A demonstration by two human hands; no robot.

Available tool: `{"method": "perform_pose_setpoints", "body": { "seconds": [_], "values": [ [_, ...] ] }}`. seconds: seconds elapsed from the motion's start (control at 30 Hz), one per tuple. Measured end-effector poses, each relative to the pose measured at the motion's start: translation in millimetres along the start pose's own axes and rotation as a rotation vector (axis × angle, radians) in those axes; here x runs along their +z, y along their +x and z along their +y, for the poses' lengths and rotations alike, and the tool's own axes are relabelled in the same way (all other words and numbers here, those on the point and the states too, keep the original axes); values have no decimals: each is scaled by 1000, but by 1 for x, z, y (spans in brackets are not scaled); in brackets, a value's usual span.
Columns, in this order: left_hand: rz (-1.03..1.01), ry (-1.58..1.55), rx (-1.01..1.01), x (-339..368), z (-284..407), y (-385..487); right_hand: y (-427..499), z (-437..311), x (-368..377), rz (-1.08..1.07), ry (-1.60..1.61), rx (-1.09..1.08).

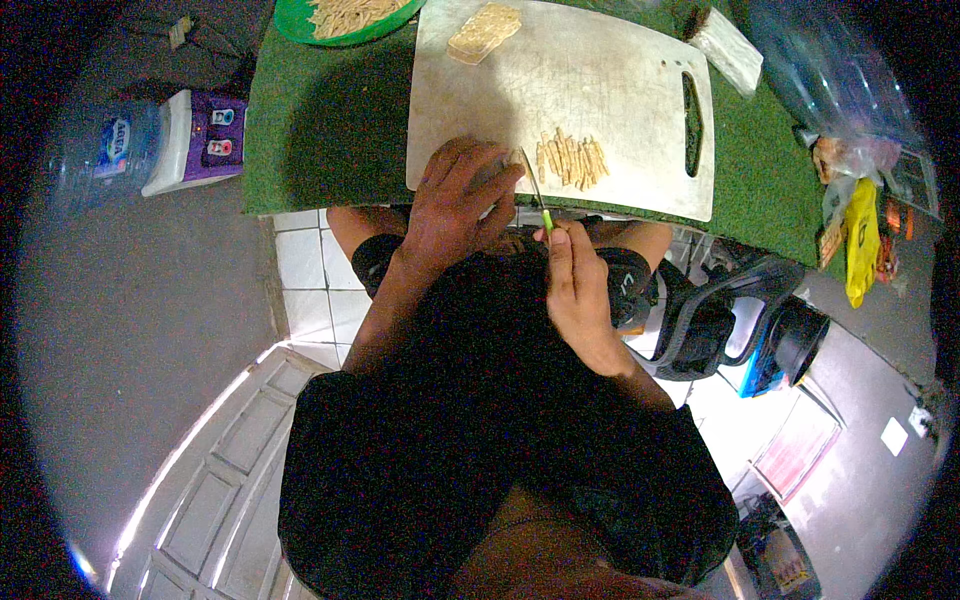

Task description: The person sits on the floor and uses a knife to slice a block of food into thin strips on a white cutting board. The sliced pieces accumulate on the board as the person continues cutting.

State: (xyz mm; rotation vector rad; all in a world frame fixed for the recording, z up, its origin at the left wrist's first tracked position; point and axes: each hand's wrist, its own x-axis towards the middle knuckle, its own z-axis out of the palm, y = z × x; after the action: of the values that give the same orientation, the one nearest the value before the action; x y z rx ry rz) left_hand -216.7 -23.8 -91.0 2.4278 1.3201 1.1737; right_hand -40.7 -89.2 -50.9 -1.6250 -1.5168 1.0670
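Observation:
My right hand [577, 281] grips the green handle of a small knife [533, 178], its blade pointing away from me over the near edge of a white plastic cutting board [637, 90]. Just left of the blade, my left hand [469, 187] has its fingers curled down on the board. A pale bit of what looks like tempeh [515, 157] shows at those fingertips, the remainder hidden under them. To the right of the knife lies a row of thin tempeh sticks [574, 159]. Flat tempeh slabs [484, 31] rest at the board's far left.
A green plate [289, 26] heaped with cut strips [352, 16] stands far left on the green turf-like table cover [330, 120]. White plastic packaging [726, 51] sits beyond the board's right corner. A yellow packet [862, 240] is at far right; a black chair [712, 322] stands below.

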Motion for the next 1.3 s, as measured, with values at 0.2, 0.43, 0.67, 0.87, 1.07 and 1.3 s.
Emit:
{"method": "perform_pose_setpoints", "body": {
  "seconds": [0.2, 0.43, 0.67, 0.87, 1.07, 1.3],
  "values": [
    [-9, -4, -6, 4, 0, 1, 3, 4, -1, 12, -33, -36],
    [4, 21, -3, 12, 1, 2, 6, 8, -4, -21, -103, 26],
    [-11, 18, -6, 11, -2, -1, 5, 11, 1, -36, -122, 26],
    [1, 7, 15, 7, -9, -3, 6, 8, 7, -45, -129, 29],
    [-17, 34, 7, 4, -15, -4, 8, 6, 21, -7, -209, 44],
    [-22, 40, 6, 6, -16, -3, 9, 8, 26, -16, -223, 73]
  ]
}}
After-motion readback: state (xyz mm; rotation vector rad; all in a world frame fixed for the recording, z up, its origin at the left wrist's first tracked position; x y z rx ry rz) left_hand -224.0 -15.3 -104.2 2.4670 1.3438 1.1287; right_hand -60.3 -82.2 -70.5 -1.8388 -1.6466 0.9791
